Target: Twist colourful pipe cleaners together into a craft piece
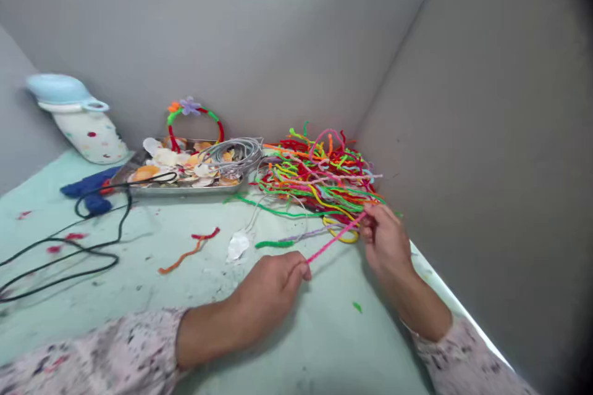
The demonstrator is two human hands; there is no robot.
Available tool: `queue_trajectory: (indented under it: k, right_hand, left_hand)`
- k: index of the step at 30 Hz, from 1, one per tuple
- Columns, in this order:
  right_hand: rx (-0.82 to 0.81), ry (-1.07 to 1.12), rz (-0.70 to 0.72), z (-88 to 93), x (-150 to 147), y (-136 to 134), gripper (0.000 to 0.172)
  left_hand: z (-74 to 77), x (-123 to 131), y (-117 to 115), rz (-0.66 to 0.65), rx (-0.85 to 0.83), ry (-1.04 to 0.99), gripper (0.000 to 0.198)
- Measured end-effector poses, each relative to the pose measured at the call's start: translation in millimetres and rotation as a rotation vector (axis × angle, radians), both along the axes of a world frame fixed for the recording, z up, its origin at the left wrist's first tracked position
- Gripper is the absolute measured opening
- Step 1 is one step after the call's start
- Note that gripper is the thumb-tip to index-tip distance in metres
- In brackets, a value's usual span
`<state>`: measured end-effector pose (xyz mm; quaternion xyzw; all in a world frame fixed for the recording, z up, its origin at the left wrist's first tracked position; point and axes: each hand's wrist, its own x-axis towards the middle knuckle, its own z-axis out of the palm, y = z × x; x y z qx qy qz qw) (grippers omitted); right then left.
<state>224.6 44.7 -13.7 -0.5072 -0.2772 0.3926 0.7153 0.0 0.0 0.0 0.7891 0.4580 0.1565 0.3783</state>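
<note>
A pink pipe cleaner (334, 239) is stretched between both my hands just above the pale green table (139, 284). My left hand (273, 284) pinches its near end with closed fingers. Its far end is gripped by my right hand (384, 237), at the front edge of a heap of coloured pipe cleaners (319, 176). A yellow loop (340, 234) and a short green piece (274, 244) lie under the stretched strand.
A metal tray (185, 188) of shells and grey wire sits at the back, a pipe-cleaner ring (194, 120) behind it. A black cable (69, 247) loops at the left, near blue yarn (88, 188) and a spotted container (83, 123). Grey walls close in behind and right.
</note>
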Motion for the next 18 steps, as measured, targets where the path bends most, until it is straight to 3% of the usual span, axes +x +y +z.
queue_trajectory:
  k: [4, 8, 10, 13, 15, 18]
  right_hand:
    - [-0.018, 0.054, -0.015, -2.2, -1.2, 1.2, 0.02]
    - [-0.019, 0.124, 0.084, -3.3, -1.8, 2.8, 0.022]
    - [-0.001, 0.196, 0.227, -3.0, -1.0, 2.9, 0.022]
    - [0.002, 0.302, 0.428, -1.5, 1.9, 1.8, 0.015]
    - [-0.016, 0.333, 0.507, 0.0, 4.6, 0.8, 0.014]
    - [-0.025, 0.338, 0.553, 2.6, 9.2, 0.5, 0.021]
  left_hand:
    - [1.9, -1.9, -9.1, -0.093, 0.146, 0.258, 0.032]
    - [-2.2, -2.6, -7.2, -0.061, 0.133, 0.163, 0.031]
    - [-3.5, -2.2, -4.1, -0.01, 0.015, -0.013, 0.032]
    - [-2.0, -0.9, 0.0, 0.059, -0.325, -0.241, 0.033]
    - [0.0, -0.2, 2.3, 0.082, -0.509, -0.353, 0.032]
    - [-0.1, -0.3, 4.8, 0.08, -0.647, -0.507, 0.03]
